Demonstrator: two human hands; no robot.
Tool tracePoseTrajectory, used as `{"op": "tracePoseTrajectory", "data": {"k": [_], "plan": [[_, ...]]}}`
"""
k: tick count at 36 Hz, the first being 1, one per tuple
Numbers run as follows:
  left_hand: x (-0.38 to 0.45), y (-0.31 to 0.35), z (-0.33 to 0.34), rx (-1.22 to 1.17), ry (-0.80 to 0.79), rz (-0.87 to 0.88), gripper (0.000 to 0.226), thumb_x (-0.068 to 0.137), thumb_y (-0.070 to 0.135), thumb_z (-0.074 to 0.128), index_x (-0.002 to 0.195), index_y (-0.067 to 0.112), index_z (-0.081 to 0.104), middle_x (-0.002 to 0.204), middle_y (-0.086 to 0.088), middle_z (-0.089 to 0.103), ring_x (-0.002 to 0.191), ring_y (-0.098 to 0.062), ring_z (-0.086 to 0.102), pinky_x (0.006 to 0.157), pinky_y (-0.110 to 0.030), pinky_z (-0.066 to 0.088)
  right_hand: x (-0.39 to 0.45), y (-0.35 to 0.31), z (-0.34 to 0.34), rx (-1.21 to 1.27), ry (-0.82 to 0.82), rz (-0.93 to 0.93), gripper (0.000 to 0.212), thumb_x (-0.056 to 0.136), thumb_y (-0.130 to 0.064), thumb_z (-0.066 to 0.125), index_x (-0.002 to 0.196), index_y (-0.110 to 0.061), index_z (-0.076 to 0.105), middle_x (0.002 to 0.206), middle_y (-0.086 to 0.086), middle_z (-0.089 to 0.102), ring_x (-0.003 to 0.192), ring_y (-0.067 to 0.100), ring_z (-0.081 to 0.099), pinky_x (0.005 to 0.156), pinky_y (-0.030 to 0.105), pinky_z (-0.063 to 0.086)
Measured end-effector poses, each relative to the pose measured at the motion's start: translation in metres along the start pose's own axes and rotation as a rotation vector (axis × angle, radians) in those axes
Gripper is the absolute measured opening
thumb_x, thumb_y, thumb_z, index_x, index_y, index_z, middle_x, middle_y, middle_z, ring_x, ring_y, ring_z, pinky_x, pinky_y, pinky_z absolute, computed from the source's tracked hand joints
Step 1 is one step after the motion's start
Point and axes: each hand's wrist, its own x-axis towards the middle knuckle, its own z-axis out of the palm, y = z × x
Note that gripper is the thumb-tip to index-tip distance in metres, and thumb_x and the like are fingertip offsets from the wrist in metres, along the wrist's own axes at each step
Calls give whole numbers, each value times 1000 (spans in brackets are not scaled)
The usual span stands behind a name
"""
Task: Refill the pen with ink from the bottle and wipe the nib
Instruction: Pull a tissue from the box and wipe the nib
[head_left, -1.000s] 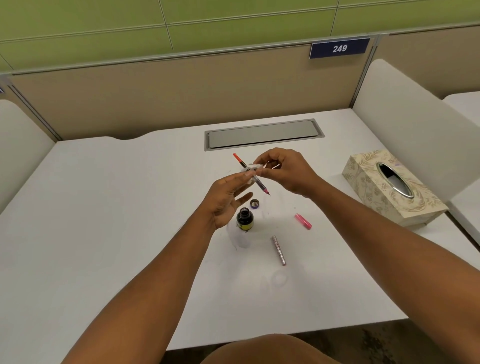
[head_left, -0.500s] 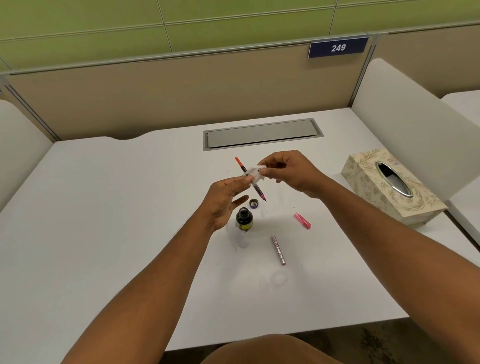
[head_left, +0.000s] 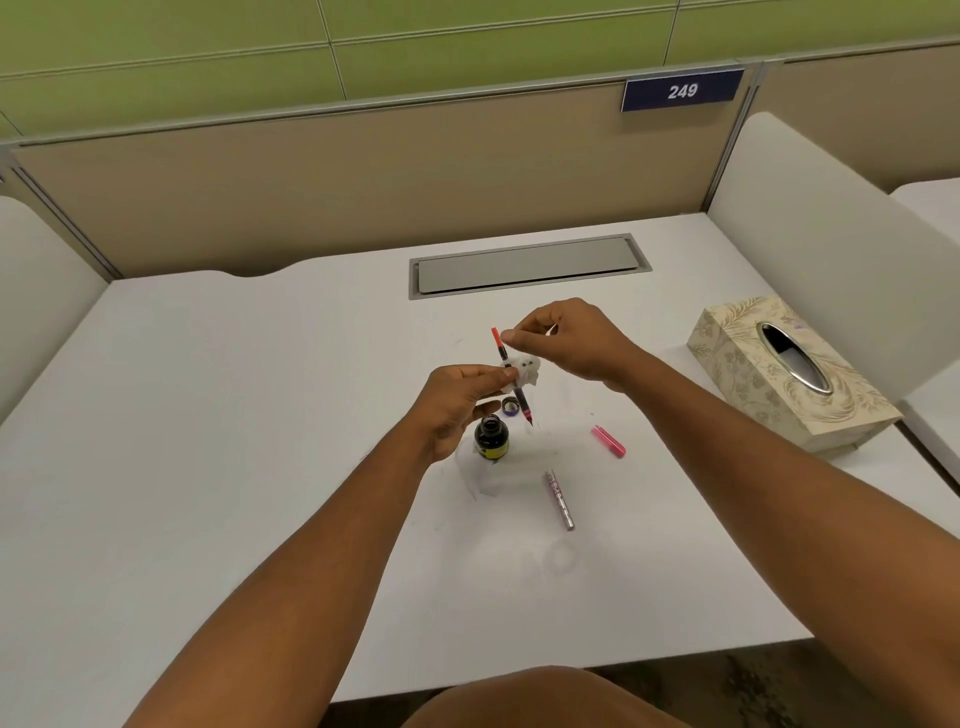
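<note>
We judge the pen (head_left: 511, 375) light, slim and inky: our left hand (head_left: 457, 402) pinches its middle through the tissue (head_left: 527, 368), while our right hand (head_left: 566, 338) pinches its upper end.

Wall: I see green panels (head_left: 467, 47) with thin seams above the booth.
Back partition: beige divider (head_left: 363, 182), blue plate reading 249 (head_left: 682, 91) at its top right.
Side screens: white rounded panels left (head_left: 36, 280) and right (head_left: 810, 249).
Desk: white desk (head_left: 208, 415) with a grey cable hatch (head_left: 527, 265).
Floor: dark strip (head_left: 769, 686) below the desk's front edge.
</note>
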Motion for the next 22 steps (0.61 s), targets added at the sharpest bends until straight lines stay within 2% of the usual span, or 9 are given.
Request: {"op": "tracePoseTrajectory", "data": {"k": [3, 8, 10, 12, 14, 17, 20, 22], "plan": [[-1, 0, 3, 19, -27, 11, 16, 89, 17, 72, 101, 7, 75, 108, -10, 76, 106, -25, 68, 98, -38, 52, 1, -8, 6, -39, -64, 49, 31, 84, -47, 72, 89, -17, 79, 94, 0, 73, 93, 16, 65, 79, 37, 53], [-3, 3, 3, 46, -49, 39, 22, 90, 15, 71, 107, 2, 73, 108, -11, 75, 99, -19, 69, 80, -25, 55, 2, -9, 7, 43, -69, 120, 21, 85, -29, 74, 84, -9, 77, 90, 4, 73, 94, 22, 66, 79, 38, 52], [-3, 3, 2, 35, -55, 38, 27, 90, 20, 71, 108, 1, 73, 110, -11, 75, 101, -20, 68, 82, -27, 55, 1, -10, 3, 129, -72, 139, 19, 86, -25, 74, 87, -7, 77, 92, 2, 74, 93, 16, 66, 80, 36, 50], [-3, 2, 0, 8, -50, 21, 27, 92, 29, 69, 103, 5, 76, 108, -7, 76, 103, -20, 68, 89, -31, 54, -2, -11, -4, 216, -38, 161, 21, 87, -23, 72, 91, -3, 76, 85, -1, 71, 80, 10, 60, 69, 27, 44], [-1, -1, -3, -53, -26, -6, 28, 95, 34, 64, 97, 9, 76, 107, -4, 75, 104, -20, 67, 95, -36, 53, -3, -9, -12, 289, 10, 196, 24, 86, -27, 72, 93, -5, 75, 82, 0, 67, 74, 12, 51, 65, 27, 37], [2, -6, -11, -163, -6, -21, 23, 97, 27, 61, 99, 9, 75, 112, -4, 73, 112, -24, 65, 97, -37, 53, -3, -5, -22, 435, 75, 270, 24, 84, -32, 73, 91, -9, 76, 81, -1, 70, 74, 15, 46, 67, 30, 35], [4, -9, -13, -223, -15, -23, 18, 94, 16, 65, 107, 8, 75, 117, -5, 73, 114, -24, 64, 93, -34, 53, -6, -3, -27, 578, 97, 331, 15, 85, -28, 72, 89, -14, 75, 78, -2, 71, 68, 12, 44, 62, 28, 35], [5, -7, -11, -235, -26, -32, 20, 90, 16, 70, 108, 9, 75, 115, -5, 73, 114, -23, 64, 93, -34, 53, -8, -2, -27, 639, 92, 358, 11, 86, -27, 72, 89, -16, 74, 79, -2, 71, 67, 11, 45, 61, 27, 35]]}}
